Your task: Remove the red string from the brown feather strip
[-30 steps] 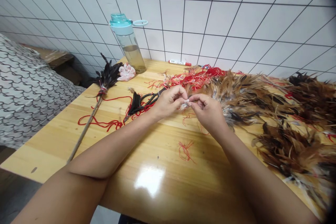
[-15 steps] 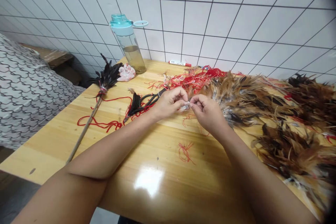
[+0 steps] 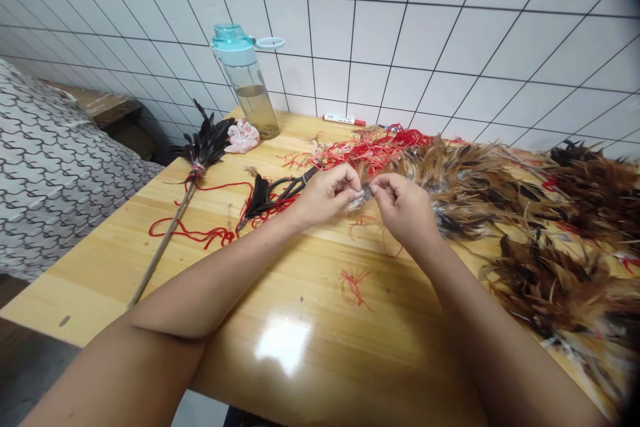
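Note:
Over the middle of the table, my left hand (image 3: 333, 192) pinches a small whitish tuft (image 3: 356, 201), perhaps feather ends; the fingers hide most of it. My right hand (image 3: 407, 203) is just to the right, thumb and forefinger pressed together a little apart from the tuft. Whether anything thin sits in that pinch is too small to see. Behind my left wrist lie black-handled scissors (image 3: 285, 192) among red yarn (image 3: 215, 235). Beyond both hands is a heap of red threads (image 3: 385, 147), and brown feathers (image 3: 465, 180) spread out beside my right hand.
A bottle with a blue lid (image 3: 250, 87) stands at the back, beside a pale scrunchie (image 3: 243, 137). A stick with black feathers (image 3: 173, 233) lies at left. More dark brown feathers (image 3: 555, 273) cover the right side. A red marker (image 3: 344, 121) rests near the tiled wall (image 3: 330, 27).
My right hand has moved slightly right, away from the tuft, opening a small gap between the hands. The tuft stays in my left fingers.

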Demonstrator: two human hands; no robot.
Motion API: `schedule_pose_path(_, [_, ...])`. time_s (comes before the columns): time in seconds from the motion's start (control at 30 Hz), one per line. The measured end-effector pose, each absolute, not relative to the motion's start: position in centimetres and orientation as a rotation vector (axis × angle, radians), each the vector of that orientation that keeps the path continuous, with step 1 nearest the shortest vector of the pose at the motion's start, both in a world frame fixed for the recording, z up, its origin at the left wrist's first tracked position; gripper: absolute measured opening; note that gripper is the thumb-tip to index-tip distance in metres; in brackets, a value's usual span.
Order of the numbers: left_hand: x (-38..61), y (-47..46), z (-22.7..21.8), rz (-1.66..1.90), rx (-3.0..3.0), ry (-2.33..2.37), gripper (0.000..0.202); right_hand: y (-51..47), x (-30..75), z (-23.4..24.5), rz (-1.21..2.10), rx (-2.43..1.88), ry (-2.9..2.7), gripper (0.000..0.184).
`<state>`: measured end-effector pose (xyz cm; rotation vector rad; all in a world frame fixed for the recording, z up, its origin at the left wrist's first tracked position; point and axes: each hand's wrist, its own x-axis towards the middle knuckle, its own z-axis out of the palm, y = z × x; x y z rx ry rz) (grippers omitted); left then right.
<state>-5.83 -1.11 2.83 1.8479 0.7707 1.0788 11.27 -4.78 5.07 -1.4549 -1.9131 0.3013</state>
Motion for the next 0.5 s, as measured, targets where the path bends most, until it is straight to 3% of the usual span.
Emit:
schedule_pose_path(0.27, [-5.4, -1.66, 3.28, 1.093, 1.777, 0.762, 0.01, -4.79, 11.14, 5.56, 0.444, -1.441, -1.953, 0.014])
schedule_pose_path(0.5, [-5.39, -1.78, 3.46, 1.051, 1.762, 0.744, 0.008, -4.89, 11.23, 5.51, 0.365, -1.525, -1.963, 0.011])
